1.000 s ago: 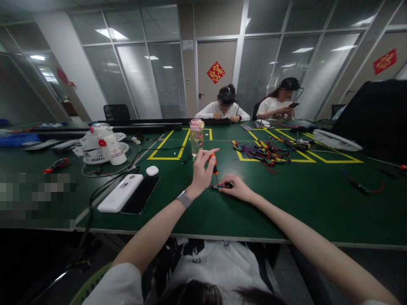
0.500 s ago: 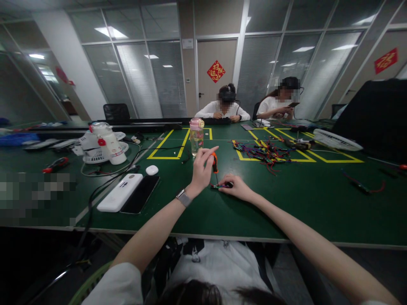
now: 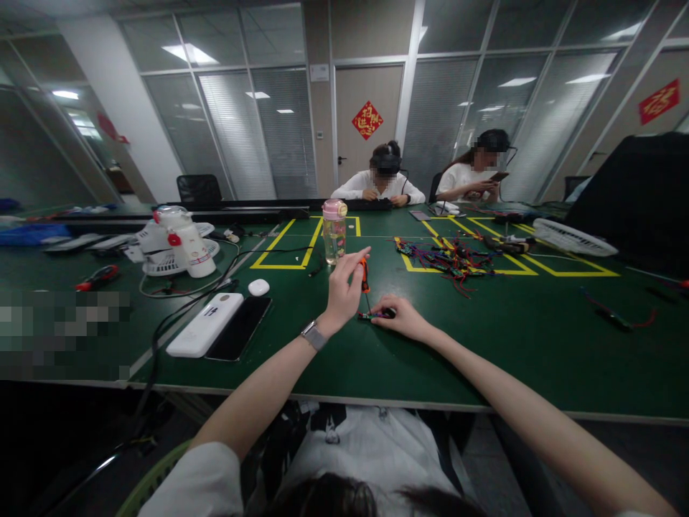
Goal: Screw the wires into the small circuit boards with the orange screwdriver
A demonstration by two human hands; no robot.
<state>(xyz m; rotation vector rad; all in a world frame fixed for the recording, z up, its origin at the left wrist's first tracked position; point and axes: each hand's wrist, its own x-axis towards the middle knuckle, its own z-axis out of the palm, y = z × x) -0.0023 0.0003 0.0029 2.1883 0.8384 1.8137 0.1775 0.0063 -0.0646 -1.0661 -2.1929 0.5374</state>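
Note:
My left hand [image 3: 344,287] is closed around the orange and black handle of a screwdriver [image 3: 365,276], which stands nearly upright. Its thin shaft points down to a small green circuit board [image 3: 366,316] on the table. With its fingers my right hand [image 3: 401,317] pinches the board from the right side and keeps it low against the tabletop. Dark and coloured wires show by the right fingers; the screwdriver's tip is too small to make out clearly.
Behind my left hand stands a pink-lidded bottle [image 3: 334,233]. A heap of wired circuit boards [image 3: 449,257] lies back right. Left are a white power bank [image 3: 205,324], a black phone [image 3: 240,329] and a white earphone case [image 3: 258,288]. Two people sit across the table.
The fingers of my left hand have shifted slightly around the screwdriver handle. My right hand and the circuit board stay in place.

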